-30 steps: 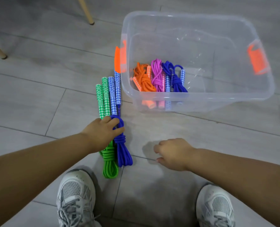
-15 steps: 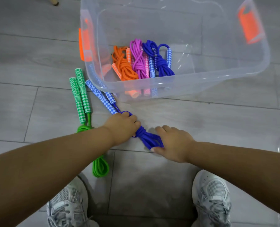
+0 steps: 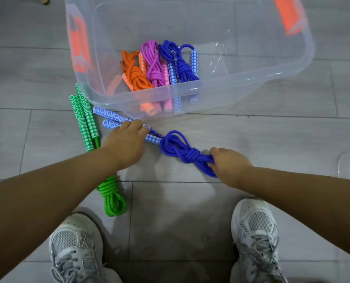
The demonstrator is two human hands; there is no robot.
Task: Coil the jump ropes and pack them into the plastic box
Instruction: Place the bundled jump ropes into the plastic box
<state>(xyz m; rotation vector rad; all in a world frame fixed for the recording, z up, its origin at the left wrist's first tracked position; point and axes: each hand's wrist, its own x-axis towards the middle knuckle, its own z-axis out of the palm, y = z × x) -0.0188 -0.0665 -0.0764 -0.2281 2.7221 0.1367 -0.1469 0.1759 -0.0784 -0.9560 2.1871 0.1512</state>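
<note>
You're swinging blue rope [image 3: 182,150] clear of green rope [image 3: 110,197] into mid-frame. Right hand [image 3: 228,163] gripping coil end; left hand [image 3: 125,139] covering handles [image 3: 112,117], grip unclear. Box [image 3: 231,88] looking next.

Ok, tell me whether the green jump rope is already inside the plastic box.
No, the green jump rope lies on the floor to the left of the plastic box, outside its wall.

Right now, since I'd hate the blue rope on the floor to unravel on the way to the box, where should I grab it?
Probably at the wrapped knot midway along the blue rope, from above, pinching across it: the wrap binds every strand, and the rope lies flat with that middle uncovered.
</note>
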